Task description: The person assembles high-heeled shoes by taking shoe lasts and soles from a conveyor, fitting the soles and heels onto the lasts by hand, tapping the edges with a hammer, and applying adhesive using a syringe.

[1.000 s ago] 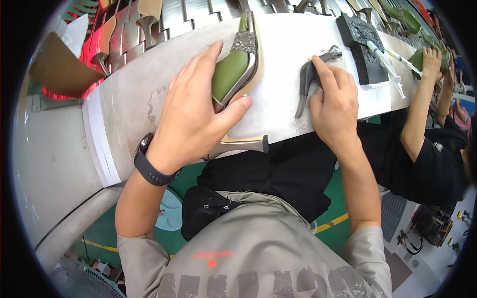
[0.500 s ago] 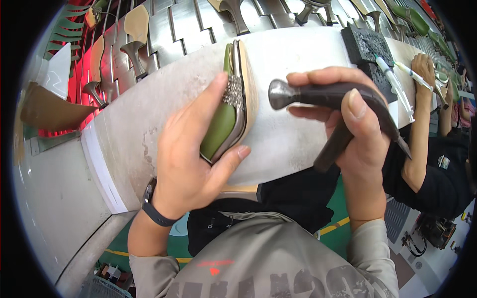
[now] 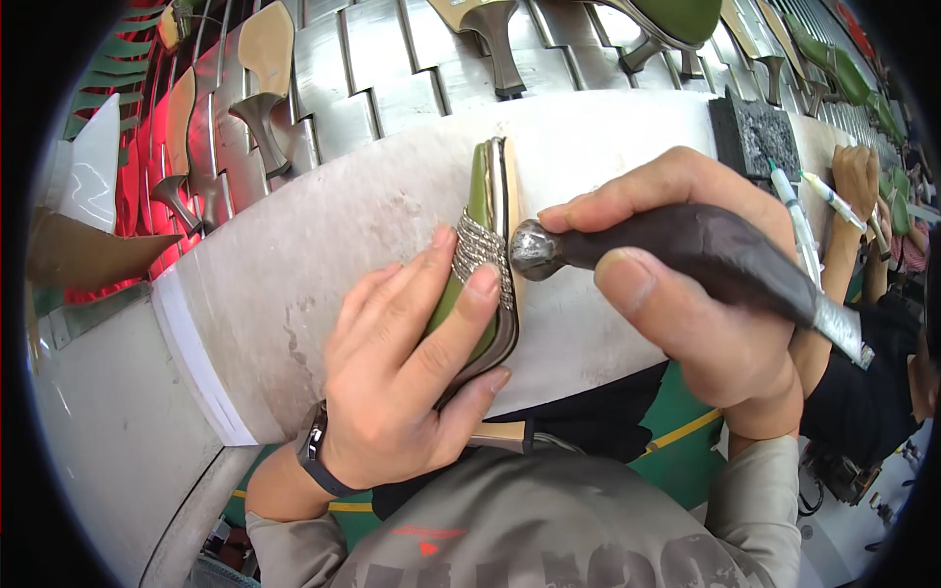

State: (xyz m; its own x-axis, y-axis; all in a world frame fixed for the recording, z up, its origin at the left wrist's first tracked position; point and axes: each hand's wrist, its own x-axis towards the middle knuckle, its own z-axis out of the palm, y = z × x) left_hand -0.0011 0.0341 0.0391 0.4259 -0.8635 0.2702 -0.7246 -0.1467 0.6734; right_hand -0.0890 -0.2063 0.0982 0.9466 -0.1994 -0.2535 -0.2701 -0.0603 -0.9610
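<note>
Head view, only one I've got: the left hand [image 3: 402,382] is clasping the green shoe [image 3: 488,338] mid-tabletop [image 3: 265,255], the shoe's narrow end pointing at the far edge. The right hand [image 3: 711,348] is wrapping firmly around a hammer [image 3: 720,250]. Half a second ago that hammer head was hanging well apart from the shoe; now it's sitting right at the sole edge, and I can't tell if it's actually touching. The left index finger is now lying on the glittery strap [image 3: 478,247] too. Another green shoe [image 3: 681,20] is now showing on the slatted conveyor [image 3: 392,34] past the far edge, getting cut off up top.

The left hand is hiding the shoe's near end, and the right hand is covering the hammer's grip. A tan piece [image 3: 502,433] is poking out at the near edge, its left part being blocked. Near the far right corner, a black block [image 3: 760,137] is sitting, with syringes [image 3: 796,230] partly disappearing behind the right hand. A co-worker's hand [image 3: 856,174] is resting beyond those.
</note>
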